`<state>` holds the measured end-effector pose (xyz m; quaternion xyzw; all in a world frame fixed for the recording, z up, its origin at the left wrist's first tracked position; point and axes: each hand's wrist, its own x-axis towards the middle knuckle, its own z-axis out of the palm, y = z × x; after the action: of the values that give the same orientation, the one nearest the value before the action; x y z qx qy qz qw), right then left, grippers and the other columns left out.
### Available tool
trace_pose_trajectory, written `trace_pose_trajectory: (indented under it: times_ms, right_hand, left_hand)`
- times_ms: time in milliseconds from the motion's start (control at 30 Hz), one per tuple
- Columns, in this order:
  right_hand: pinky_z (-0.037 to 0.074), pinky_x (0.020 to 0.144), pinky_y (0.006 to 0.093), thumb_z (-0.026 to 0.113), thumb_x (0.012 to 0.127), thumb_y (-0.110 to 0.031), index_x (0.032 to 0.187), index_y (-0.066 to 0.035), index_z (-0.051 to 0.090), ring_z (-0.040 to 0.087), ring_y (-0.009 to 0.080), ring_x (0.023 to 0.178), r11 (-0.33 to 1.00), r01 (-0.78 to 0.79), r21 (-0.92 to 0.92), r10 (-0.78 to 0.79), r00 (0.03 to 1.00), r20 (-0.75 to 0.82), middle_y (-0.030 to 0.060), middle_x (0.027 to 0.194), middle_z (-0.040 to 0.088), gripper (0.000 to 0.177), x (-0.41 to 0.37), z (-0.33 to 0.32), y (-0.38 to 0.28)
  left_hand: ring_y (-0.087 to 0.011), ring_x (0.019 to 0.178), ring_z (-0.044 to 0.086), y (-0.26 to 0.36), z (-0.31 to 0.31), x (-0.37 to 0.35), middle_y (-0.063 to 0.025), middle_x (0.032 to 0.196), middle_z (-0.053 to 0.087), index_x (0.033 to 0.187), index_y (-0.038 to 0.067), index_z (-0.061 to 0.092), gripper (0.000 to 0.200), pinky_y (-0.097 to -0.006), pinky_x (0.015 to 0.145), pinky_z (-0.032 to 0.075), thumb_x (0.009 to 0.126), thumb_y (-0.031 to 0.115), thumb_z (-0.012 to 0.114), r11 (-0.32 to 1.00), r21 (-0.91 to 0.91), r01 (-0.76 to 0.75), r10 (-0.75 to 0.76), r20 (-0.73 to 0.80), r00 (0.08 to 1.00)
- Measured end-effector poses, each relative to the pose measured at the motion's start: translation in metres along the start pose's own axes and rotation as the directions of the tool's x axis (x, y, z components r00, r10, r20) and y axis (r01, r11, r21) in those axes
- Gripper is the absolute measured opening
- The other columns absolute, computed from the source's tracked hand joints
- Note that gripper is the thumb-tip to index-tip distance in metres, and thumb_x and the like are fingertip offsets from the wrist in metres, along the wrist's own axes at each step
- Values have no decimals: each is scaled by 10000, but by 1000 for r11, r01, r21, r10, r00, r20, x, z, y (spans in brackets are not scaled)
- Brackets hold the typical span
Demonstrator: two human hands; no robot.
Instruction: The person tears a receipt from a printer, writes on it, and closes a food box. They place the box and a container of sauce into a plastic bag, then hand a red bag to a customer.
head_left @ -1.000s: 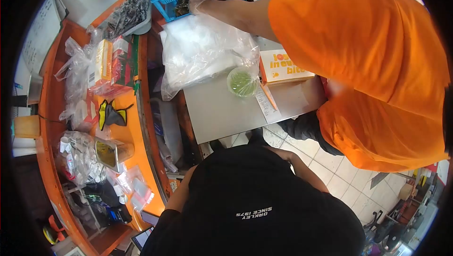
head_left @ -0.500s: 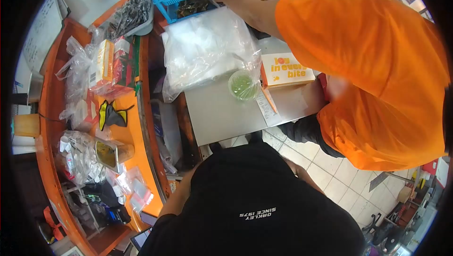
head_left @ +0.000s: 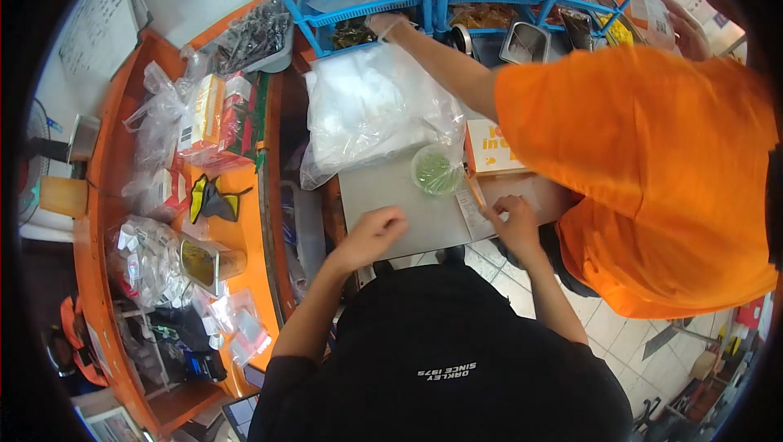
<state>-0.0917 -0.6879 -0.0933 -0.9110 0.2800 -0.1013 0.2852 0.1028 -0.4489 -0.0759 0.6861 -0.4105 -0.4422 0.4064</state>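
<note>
My left hand (head_left: 371, 238) hovers over the left front part of the metal table (head_left: 359, 197), its fingers curled in and nothing visible in them. At the table's front right is my right hand (head_left: 515, 223), thumb and forefinger bent but apart. Its thumb tip comes right at the lower end of an orange pen (head_left: 475, 191), which lies on a narrow paper slip (head_left: 468, 212) with writing. Just behind stand a round clear tub (head_left: 436, 170) with green contents and a white and yellow printed box (head_left: 489, 152). A large clear plastic bag (head_left: 371, 103) with white contents covers the table's back left.
A person in an orange shirt (head_left: 628, 173) stands close on my right, one gloved hand (head_left: 387, 24) in the blue basket rack (head_left: 351, 11) and the other holding a clear container (head_left: 650, 19). An orange counter (head_left: 245, 238) on my left carries boxes, bags and a metal container (head_left: 202, 264).
Both my hands have come up from beside my body to over the table's front. The view has shifted slightly, and the other person's second hand and clear container now show.
</note>
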Motion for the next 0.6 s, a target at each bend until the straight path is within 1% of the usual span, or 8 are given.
trace_pose_trajectory:
  times_ms: [33, 100, 267, 367, 400, 433, 533, 600]
  right_hand:
    - [460, 707, 420, 713, 760, -206, 770, -12, 645, 557, 342, 805, 999, 31, 14, -31, 1000, -4, 157, 788, 598, 206, -3, 7, -4]
    - [460, 711, 424, 708, 759, -184, 775, -14, 648, 560, 337, 824, 998, 51, 27, -52, 998, 34, 160, 815, 592, 181, -14, 24, -1]
    - [473, 718, 426, 682, 758, -103, 827, -12, 658, 581, 348, 832, 977, 212, -1, -212, 976, -53, 159, 799, 592, 117, -19, 57, 21]
    - [474, 656, 355, 639, 785, -43, 866, -10, 656, 597, 290, 713, 970, 152, 190, -128, 983, -133, 128, 745, 608, 89, -13, 66, 40]
    - [472, 632, 327, 626, 797, -28, 874, -10, 654, 601, 258, 670, 958, 130, 255, -94, 985, -148, 110, 727, 615, 85, -11, 66, 44]
    - [452, 624, 293, 627, 815, -38, 863, -9, 652, 581, 191, 670, 805, -51, 591, 85, 996, -31, 67, 732, 612, 62, -9, 67, 51]
    - [416, 634, 231, 627, 864, -91, 849, -3, 645, 528, 71, 703, 501, -291, 815, 178, 956, 232, -18, 760, 594, 91, -12, 55, 48]
    - [428, 668, 243, 610, 879, -117, 890, 7, 653, 544, 91, 714, 592, -269, 760, 49, 953, 298, 0, 775, 614, 132, -18, 48, 48]
  left_hand:
    - [-157, 826, 554, 8, 18, 15, -80, 847, 541, 1089, 19, 493, 306, -296, 723, 475, 857, 180, 609, 985, -20, -171, 168, -86, 982]
    - [-161, 858, 552, 19, 38, 30, -80, 964, 556, 1125, 12, 465, 369, -287, 762, 474, 846, 151, 663, 988, 48, -145, 143, 44, 989]
    - [-205, 894, 602, -19, 66, 76, -131, 1076, 582, 1158, 5, 489, 436, -317, 768, 511, 901, 336, 611, 970, 2, 244, -229, 352, 908]
    - [-226, 925, 626, -37, 87, 100, -153, 1082, 587, 1172, 14, 504, 499, -324, 759, 533, 928, 449, 530, 832, -405, 380, -258, 325, 910]
    - [-226, 925, 626, -36, 93, 109, -153, 1082, 587, 1172, 14, 504, 499, -324, 759, 533, 928, 449, 530, 831, -410, 376, -257, 317, 913]
    - [-240, 900, 639, -31, 96, 119, -160, 1051, 603, 1155, 20, 523, 526, -325, 756, 540, 922, 491, 514, 813, -432, 391, -286, 288, 914]
    - [-271, 763, 668, -4, 104, 138, -206, 931, 649, 1057, -39, 596, 590, -355, 661, 557, 892, 523, 523, 804, -452, 386, -379, 110, 919]
    - [-238, 773, 681, 8, 105, 136, -201, 868, 668, 954, -33, 655, 456, -349, 603, 544, 869, 405, 565, 933, -243, 267, -292, -74, 954]
